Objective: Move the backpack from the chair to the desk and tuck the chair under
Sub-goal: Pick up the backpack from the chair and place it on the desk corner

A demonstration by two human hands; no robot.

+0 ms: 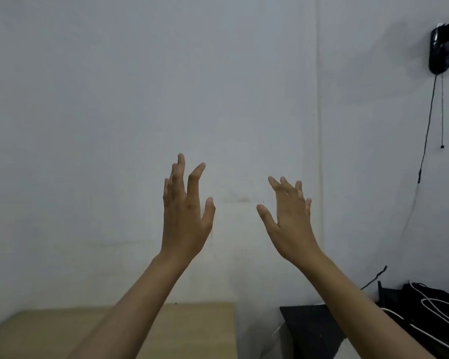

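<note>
A pale wall filled most of the view. A light wooden desk was seen at the bottom edge, its long axis running left to right, beside a black surface strewn with white cables. The left hand and right hand were raised before the wall, fingers spread, nothing held. Backpack and chair could not be seen.

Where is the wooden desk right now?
In the head view, the desk sits at the bottom left against the white wall, below the raised left hand, with a black surface to its right.
</note>
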